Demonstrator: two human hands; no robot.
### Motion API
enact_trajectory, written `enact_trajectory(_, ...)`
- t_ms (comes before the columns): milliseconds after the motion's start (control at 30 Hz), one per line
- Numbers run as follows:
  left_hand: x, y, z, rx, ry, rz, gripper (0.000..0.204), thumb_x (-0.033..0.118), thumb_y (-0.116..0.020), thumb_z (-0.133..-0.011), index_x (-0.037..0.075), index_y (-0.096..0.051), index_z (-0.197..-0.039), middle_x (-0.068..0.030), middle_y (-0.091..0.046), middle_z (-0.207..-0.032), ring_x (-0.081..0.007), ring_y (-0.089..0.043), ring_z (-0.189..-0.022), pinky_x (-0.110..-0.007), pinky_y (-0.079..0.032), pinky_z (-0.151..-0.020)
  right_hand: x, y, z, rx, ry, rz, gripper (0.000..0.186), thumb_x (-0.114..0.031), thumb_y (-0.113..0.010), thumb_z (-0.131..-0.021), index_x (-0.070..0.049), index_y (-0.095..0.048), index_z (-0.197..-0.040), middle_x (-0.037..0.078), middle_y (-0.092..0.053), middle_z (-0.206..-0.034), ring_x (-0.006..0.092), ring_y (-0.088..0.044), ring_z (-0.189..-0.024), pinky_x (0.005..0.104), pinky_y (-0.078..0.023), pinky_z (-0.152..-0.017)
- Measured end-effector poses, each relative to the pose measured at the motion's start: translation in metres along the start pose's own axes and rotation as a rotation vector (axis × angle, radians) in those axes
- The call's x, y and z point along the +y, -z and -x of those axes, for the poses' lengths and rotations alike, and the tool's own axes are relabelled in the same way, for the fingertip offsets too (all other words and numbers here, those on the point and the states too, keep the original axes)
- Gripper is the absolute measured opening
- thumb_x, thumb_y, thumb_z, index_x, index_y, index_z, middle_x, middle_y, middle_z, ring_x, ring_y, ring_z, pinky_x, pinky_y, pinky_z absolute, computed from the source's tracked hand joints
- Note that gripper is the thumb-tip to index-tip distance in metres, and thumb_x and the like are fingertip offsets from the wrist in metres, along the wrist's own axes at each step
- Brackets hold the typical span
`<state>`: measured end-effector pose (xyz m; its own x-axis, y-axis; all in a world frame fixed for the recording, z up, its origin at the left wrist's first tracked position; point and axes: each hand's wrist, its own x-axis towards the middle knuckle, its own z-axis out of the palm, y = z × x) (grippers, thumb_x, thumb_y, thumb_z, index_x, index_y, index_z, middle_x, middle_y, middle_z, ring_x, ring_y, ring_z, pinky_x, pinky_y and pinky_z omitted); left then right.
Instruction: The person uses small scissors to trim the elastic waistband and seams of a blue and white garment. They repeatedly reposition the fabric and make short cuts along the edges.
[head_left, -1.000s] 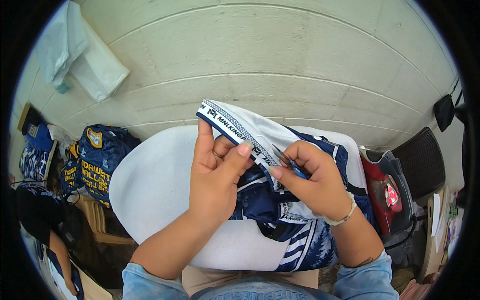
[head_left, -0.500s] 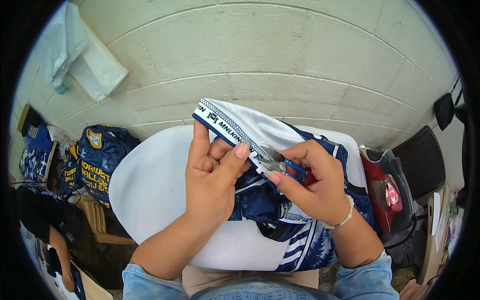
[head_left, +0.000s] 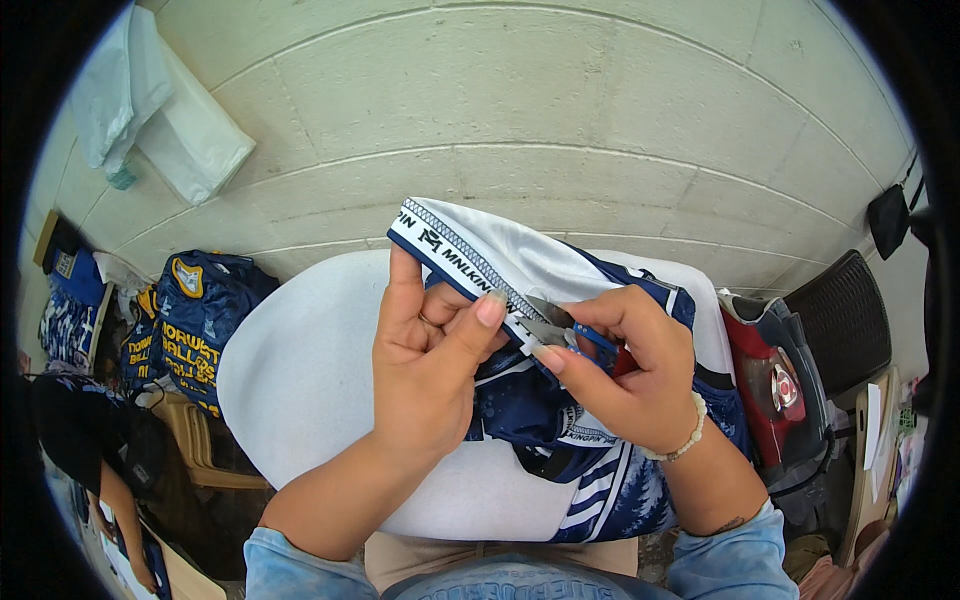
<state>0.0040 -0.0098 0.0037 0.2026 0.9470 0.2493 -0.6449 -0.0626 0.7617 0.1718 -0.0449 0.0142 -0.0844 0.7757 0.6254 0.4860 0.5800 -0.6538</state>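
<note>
My left hand (head_left: 430, 350) pinches the trim band of a navy and white sports garment (head_left: 515, 245) between thumb and fingers, holding it raised. The band is white with dark lettering, a navy edge and zigzag stitching. In my right hand (head_left: 635, 365) is a small pair of scissors (head_left: 595, 345) with blue handles, gripped by thumb and fingers. Their metal blades lie at the band's stitched edge, just right of my left thumb. The rest of the garment drapes below my hands. Whether the blades touch a thread is too small to tell.
Underneath is a white padded ironing board (head_left: 300, 340). A red and grey iron (head_left: 770, 380) stands to its right, before a black chair back (head_left: 835, 320). Navy jerseys (head_left: 205, 320) hang at left above a tan stool (head_left: 195, 440). Another person's arm (head_left: 125, 520) works at lower left.
Both my hands and the held band have shifted very slightly, with the same grips. The other person's arm at lower left has moved a little.
</note>
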Motion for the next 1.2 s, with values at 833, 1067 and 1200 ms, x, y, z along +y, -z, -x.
enact_trajectory(833, -0.0042, 0.0019, 0.0029, -0.069, 0.060, 0.054, 0.077, -0.005, -0.055, -0.093, 0.013, -0.011, -0.153, -0.0105, -0.063, -0.108, -0.0139, -0.064, -0.097, -0.029, -0.056, -0.083, -0.0016, 0.0004, 0.0009, -0.019, 0.000, -0.011, 0.025, -0.009, -0.078, -0.079, 0.002, -0.064, -0.096, 0.006, -0.064, -0.082, 0.0069, -0.056, -0.066, 0.0202, -0.043, -0.057)
enact_trajectory(1067, -0.0034, 0.0014, 0.0024, -0.069, 0.069, 0.041, 0.078, -0.005, -0.055, -0.092, 0.013, -0.010, -0.153, -0.0103, -0.063, -0.108, -0.0137, -0.064, -0.097, -0.028, -0.056, -0.084, -0.0001, 0.0018, 0.0006, -0.019, 0.007, 0.093, 0.021, -0.013, -0.076, -0.082, 0.000, -0.062, -0.092, 0.009, -0.064, -0.074, 0.0146, -0.059, -0.056, 0.0253, -0.045, -0.050)
enact_trajectory(1200, -0.0035, 0.0016, 0.0015, -0.086, 0.065, 0.042, 0.077, -0.005, -0.055, -0.092, 0.011, -0.011, -0.153, -0.0097, -0.063, -0.108, -0.0129, -0.064, -0.097, -0.029, -0.056, -0.084, 0.0044, 0.0000, 0.0028, -0.018, -0.120, -0.105, 0.027, -0.016, -0.069, -0.088, 0.001, -0.056, -0.104, 0.007, -0.061, -0.082, 0.0104, -0.056, -0.068, 0.0232, -0.044, -0.060)
